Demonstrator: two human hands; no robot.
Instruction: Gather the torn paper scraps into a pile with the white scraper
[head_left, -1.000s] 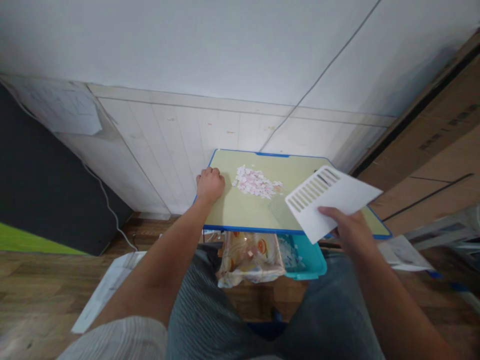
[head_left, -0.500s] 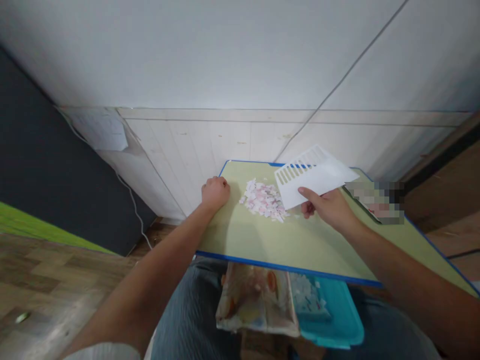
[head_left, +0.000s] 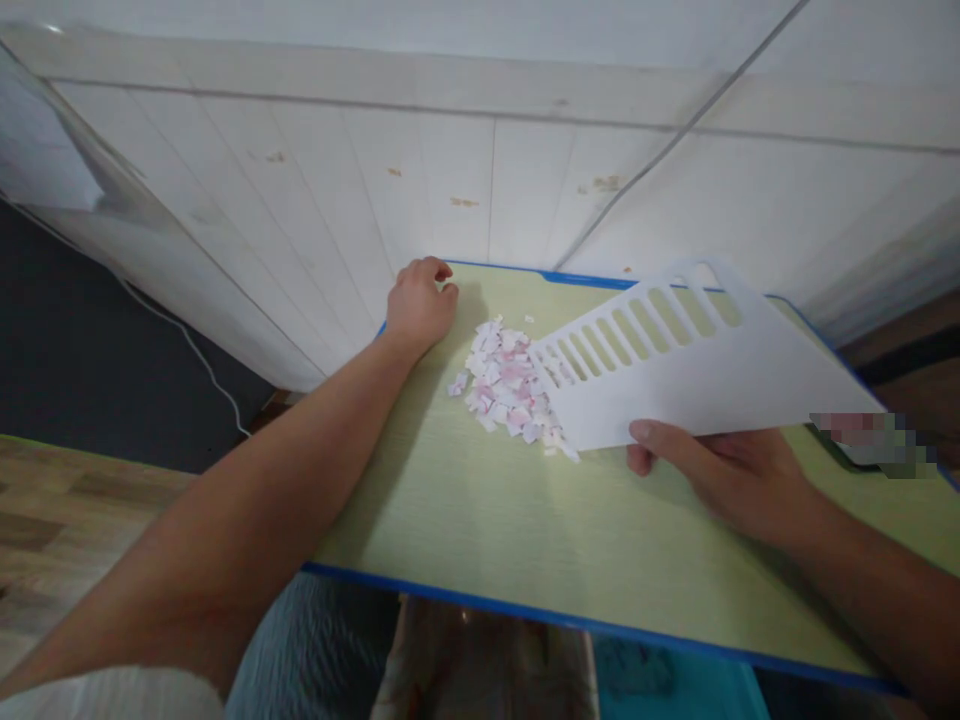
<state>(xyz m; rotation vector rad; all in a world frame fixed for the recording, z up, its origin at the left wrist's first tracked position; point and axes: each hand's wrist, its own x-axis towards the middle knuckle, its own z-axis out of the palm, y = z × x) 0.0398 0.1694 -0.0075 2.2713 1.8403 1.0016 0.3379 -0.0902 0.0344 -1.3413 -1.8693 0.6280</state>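
A loose heap of small white and pinkish paper scraps (head_left: 504, 385) lies on the pale yellow-green tabletop (head_left: 480, 530). My right hand (head_left: 720, 470) pinches a white sheet (head_left: 675, 390) with a row of long slots, thumb on top and fingers beneath. The sheet is tilted, and its left edge meets the right side of the heap. At the far left corner of the table rests my left hand (head_left: 421, 305), its fingers loosely curled, a gap showing between thumb and forefinger. I see nothing in it.
A pixelated flat object (head_left: 870, 440) lies at the table's right side. Below the blue front edge are a brownish bag (head_left: 487, 660) and a turquoise tub (head_left: 682, 685). Behind stands a white panelled wall (head_left: 442, 150) with a grey cable (head_left: 675, 140).
My view has come closer and lower over the table. The slotted sheet has come down against the heap and lies flatter. My left hand stays at the left edge, its fingers slightly more parted.
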